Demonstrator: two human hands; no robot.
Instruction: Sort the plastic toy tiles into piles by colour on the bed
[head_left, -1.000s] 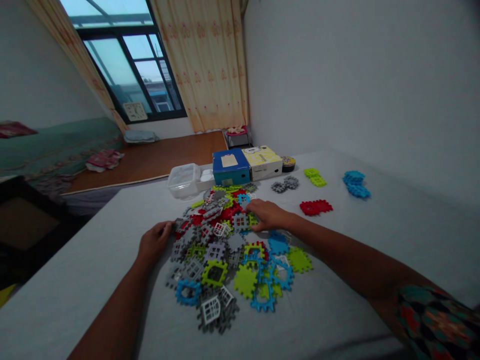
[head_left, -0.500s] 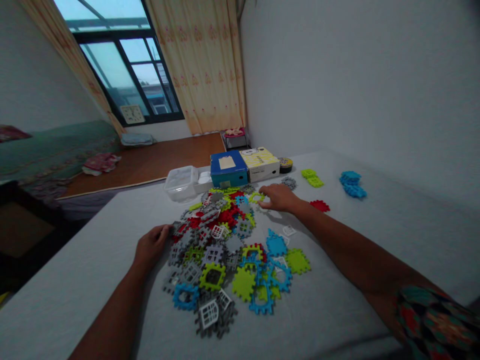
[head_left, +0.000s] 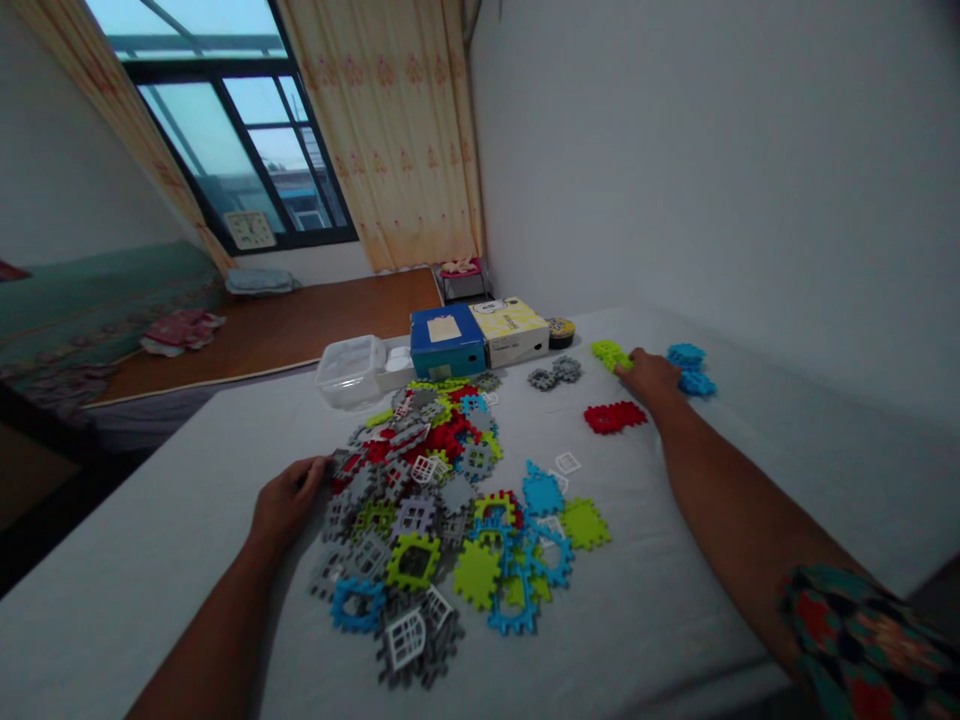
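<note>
The right hand (head_left: 651, 376) is stretched far out, palm down, with its fingertips touching the green tiles (head_left: 609, 353), a small group lying by itself on the surface (head_left: 795, 420). The back of the hand hides the fingers, so I cannot tell whether it pinches a tile or only presses on one. Around that hand the pieces lie in separate one-colour groups: blue tiles (head_left: 690, 368) just to its right, red tiles (head_left: 615, 416) just nearer than its wrist, grey tiles (head_left: 553, 375) to its left. They appear to be set apart by colour.

The left hand (head_left: 289, 500) rests at the left edge of the mixed pile (head_left: 442, 500), fingers curled against a grey piece, as if bracing the heap. Whether it grips anything is not clear. Beyond the pile stand a blue box (head_left: 448, 342), a pale box (head_left: 511, 330) and a clear tub (head_left: 351, 370), out of reach of both hands.
</note>
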